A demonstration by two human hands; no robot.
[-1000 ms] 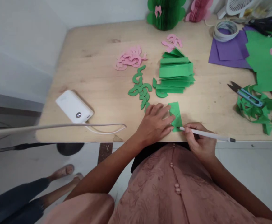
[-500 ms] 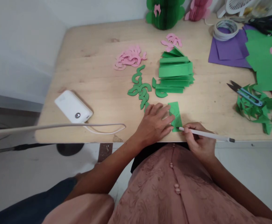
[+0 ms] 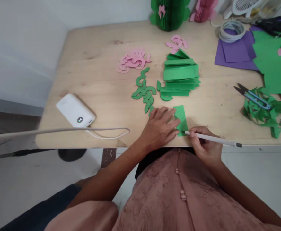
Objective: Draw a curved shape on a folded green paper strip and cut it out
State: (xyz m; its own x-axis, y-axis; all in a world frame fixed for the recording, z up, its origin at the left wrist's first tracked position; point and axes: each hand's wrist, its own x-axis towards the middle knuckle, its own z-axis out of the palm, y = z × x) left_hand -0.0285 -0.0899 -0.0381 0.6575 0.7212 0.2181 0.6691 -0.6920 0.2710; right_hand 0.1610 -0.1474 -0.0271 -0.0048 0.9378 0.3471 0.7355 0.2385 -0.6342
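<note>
A small green paper strip (image 3: 181, 115) lies near the table's front edge, with faint curved lines on it. My left hand (image 3: 158, 126) rests flat with its fingers spread, their tips over the strip's left side. Between the fingers of my right hand (image 3: 206, 144) is a slim white pen (image 3: 212, 138), its tip at the lower right part of the strip. Just beyond my left hand lie green curved paper cutouts (image 3: 145, 91). Folded green paper strips (image 3: 180, 73) sit a little farther back.
Pink cutouts (image 3: 134, 60) lie at the back middle. A white power bank (image 3: 75, 110) with a cable is on the left. To the right are blue-handled scissors (image 3: 257, 98) on green scraps (image 3: 260, 118), purple paper (image 3: 236, 51), a tape roll (image 3: 222, 37) and black-handled scissors (image 3: 272, 25).
Almost nothing differs. Both hands, the pen and the green strip hold their places, and the whole view has shifted very slightly.
</note>
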